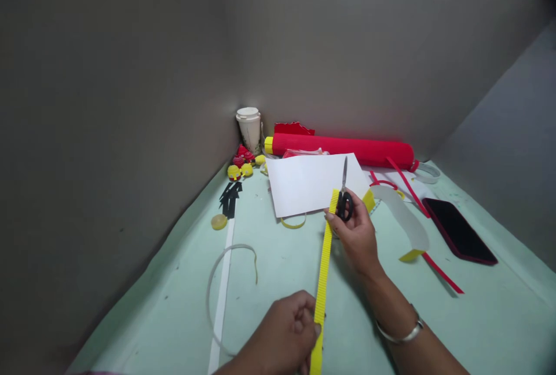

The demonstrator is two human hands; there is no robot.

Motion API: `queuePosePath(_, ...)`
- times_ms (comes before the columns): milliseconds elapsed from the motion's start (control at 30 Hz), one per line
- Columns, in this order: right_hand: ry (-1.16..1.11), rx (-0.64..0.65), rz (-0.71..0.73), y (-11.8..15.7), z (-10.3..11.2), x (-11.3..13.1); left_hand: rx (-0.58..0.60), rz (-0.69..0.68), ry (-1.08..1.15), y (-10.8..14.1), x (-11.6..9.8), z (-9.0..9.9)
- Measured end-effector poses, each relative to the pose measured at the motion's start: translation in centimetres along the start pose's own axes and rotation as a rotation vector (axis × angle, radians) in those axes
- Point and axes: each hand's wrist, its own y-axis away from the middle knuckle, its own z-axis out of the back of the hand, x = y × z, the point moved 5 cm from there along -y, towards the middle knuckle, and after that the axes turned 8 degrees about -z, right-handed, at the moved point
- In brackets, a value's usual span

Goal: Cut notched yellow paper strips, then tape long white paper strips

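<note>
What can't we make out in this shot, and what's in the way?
- Yellow strip: near end; head view, cut off by bottom edge.
- White strip: near end; head view, same edge.
- Scissors: how the right hand holds them; head view, handles too small and dark.
- Yellow curl: far part; head view, under white sheet.
- Cup: its print; head view, too small.

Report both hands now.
Left hand: closed, holding the lower part of the corrugated yellow paper strip.
Right hand: closed, holding that strip's upper end and black-handled metal scissors.
</note>
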Motion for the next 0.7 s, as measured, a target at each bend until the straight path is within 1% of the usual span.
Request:
queuePosePath(167,0.029,0.015,0.015,-0.4,0.2,-0.8,0.054,-0.004,-0.03,0.2,0.0,-0.2)
queuePosePath(300,0.029,-0.001,0.033,-0.7,0.5,-1.1,0.101,-0.008,-0.021,0.3,0.2,0.1)
queuePosePath(500,0.013,-0.024,0.055,-1.3,1.0,-1.7,0.146,0.031,-0.053,0.2,0.6,0.5)
queuePosePath(700,0.015,-0.032,0.078,-1.4,1.4,-1.7,0.176,0.041,-0.036,0.5,0.3,0.1)
